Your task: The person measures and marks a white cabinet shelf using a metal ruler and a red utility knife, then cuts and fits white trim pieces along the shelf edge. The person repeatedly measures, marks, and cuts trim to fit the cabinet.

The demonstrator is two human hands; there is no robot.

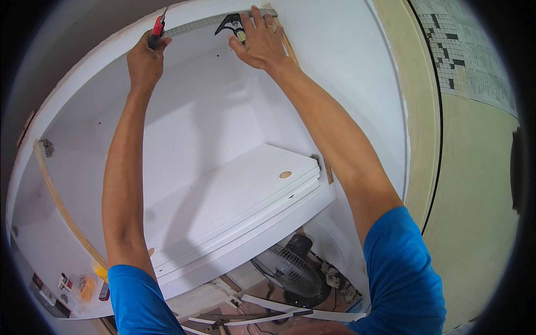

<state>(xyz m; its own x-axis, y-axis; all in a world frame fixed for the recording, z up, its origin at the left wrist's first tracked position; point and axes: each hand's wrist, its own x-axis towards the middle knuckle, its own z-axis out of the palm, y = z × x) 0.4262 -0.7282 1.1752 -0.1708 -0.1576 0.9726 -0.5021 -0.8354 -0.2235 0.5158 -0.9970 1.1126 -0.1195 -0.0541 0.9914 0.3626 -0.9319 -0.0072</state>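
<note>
At the top of a white cabinet frame (72, 84), a long steel ruler (190, 24) lies along the upper edge. My left hand (146, 58) is closed on a red and black cutter knife (158, 30) at the ruler's left part, its blade pointing up. My right hand (257, 44) rests over the ruler's right end, fingers spread and touching a black combination square head (228, 27) with a small level vial.
Stacked white panels (240, 218) lie inside the cabinet, crossed at left by a pale wooden strip (61, 198). Small tools (86, 287) sit lower left. Below are a fan (279, 268) and loose trim strips (273, 304). A newspaper-covered panel (463, 50) stands right.
</note>
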